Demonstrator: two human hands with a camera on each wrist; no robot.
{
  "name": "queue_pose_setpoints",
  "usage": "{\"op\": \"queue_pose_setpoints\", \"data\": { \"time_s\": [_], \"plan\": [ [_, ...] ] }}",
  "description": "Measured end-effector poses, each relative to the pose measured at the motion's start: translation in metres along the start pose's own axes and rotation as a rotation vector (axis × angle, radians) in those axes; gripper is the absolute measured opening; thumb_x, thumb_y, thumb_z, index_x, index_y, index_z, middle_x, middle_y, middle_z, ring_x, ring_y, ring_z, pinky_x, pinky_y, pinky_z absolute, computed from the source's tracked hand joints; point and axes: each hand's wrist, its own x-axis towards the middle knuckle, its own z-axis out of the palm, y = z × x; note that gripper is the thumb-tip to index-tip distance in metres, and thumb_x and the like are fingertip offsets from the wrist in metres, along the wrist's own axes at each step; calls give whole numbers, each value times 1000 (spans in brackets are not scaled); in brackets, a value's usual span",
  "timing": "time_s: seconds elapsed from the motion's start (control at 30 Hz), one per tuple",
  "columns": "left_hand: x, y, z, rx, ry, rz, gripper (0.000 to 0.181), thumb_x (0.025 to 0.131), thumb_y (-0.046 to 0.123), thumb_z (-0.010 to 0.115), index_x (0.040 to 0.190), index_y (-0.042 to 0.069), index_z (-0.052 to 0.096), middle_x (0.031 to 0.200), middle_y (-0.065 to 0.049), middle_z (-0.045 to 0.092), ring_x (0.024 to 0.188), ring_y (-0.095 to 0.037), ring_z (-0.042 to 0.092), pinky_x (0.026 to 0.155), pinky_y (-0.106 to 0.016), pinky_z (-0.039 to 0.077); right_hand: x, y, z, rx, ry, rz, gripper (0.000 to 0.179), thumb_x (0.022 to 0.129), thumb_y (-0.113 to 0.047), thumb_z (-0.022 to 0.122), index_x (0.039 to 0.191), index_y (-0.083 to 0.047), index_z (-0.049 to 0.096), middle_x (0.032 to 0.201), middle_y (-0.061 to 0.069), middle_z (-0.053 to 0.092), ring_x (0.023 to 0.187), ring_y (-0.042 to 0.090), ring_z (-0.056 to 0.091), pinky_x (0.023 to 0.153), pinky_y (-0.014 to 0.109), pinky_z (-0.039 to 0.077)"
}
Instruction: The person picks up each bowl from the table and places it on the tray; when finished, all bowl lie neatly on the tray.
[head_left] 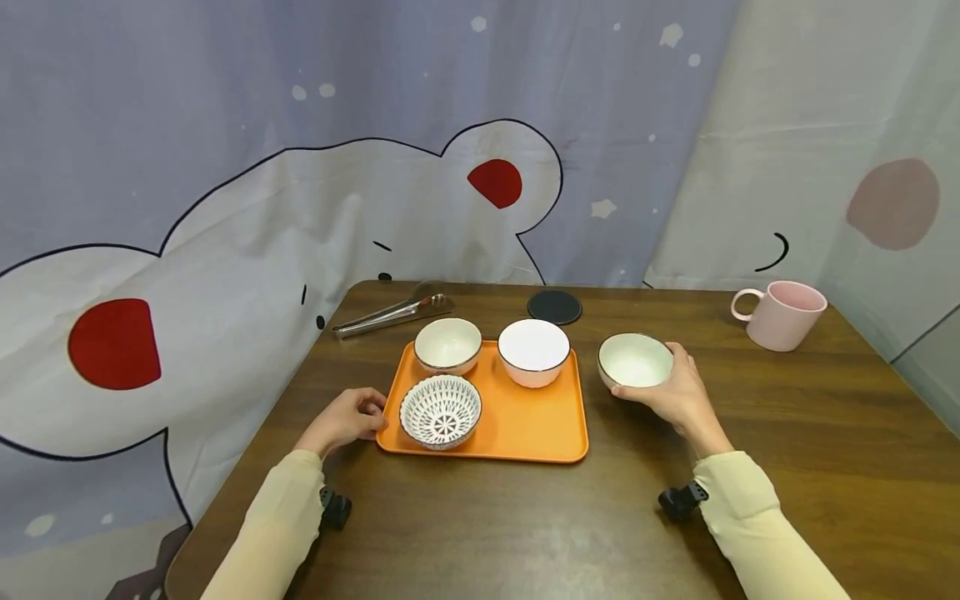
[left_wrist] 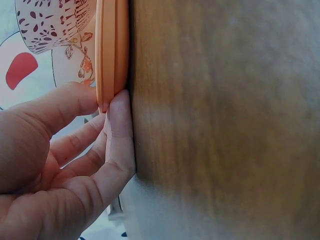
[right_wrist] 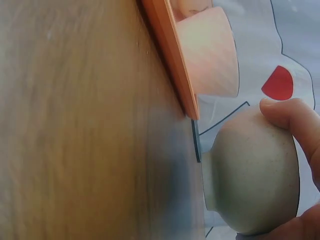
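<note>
My left hand [head_left: 351, 418] pinches the left rim of an orange tray [head_left: 525, 429], with the thumb [left_wrist: 67, 107] on the rim and the index finger [left_wrist: 120, 115] against its outer side. On the tray stand a patterned bowl [head_left: 441, 411] at front left, a cream bowl [head_left: 448, 343] behind it and a pinkish-white bowl [head_left: 534, 350] at back right. To the right of the tray, my right hand [head_left: 678, 396] grips a pale grey-green bowl [head_left: 636, 362] by its side, thumb and fingers spread around it. In the right wrist view this bowl's foot [right_wrist: 209, 182] is close over the tabletop.
Metal tongs [head_left: 393, 317] lie behind the tray at the left. A round black coaster [head_left: 555, 307] is near the back edge of the wooden table [head_left: 480, 525]. Far right stands a pink mug [head_left: 786, 315]. A printed curtain [head_left: 360, 208] hangs behind the table.
</note>
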Motion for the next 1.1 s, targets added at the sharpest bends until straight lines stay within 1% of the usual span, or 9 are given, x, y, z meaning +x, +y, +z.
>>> {"op": "queue_pose_setpoints", "data": {
  "time_s": [0.17,0.3,0.53,0.83,1.1],
  "plan": [
    [0,1,0,12,1,-7,33,87,0,65,118,-8,56,90,-12,54,79,-19,60,77,-37,60,-4,-2,3,8,-18,9,118,64,-31,91,151,1,19,142,30,31,123,46,41,100,57,41],
    [1,0,-1,18,6,-15,33,87,0,65,118,-7,57,91,-12,54,80,-20,60,77,-36,60,-9,-4,5,10,-27,3,116,62,-31,92,150,-1,21,141,29,32,123,45,41,99,56,42],
    [2,0,-2,31,-9,-4,34,86,2,65,118,-7,56,91,-12,55,81,-20,61,77,-35,60,-17,-7,10,2,-59,-16,116,62,-33,92,150,-4,22,141,27,34,120,44,44,97,54,43],
    [1,1,-1,41,20,-22,33,86,1,64,118,-6,57,91,-12,55,80,-19,60,77,-36,60,-27,-18,20,8,-91,-45,115,61,-34,93,148,-5,24,139,24,37,117,42,48,94,48,45],
    [-2,3,-1,26,5,-4,33,88,1,65,118,-8,56,91,-12,55,80,-19,60,77,-37,60,-37,-30,29,-12,-126,-64,114,60,-36,92,149,-7,26,139,22,38,117,42,49,94,52,46]
  ]
}}
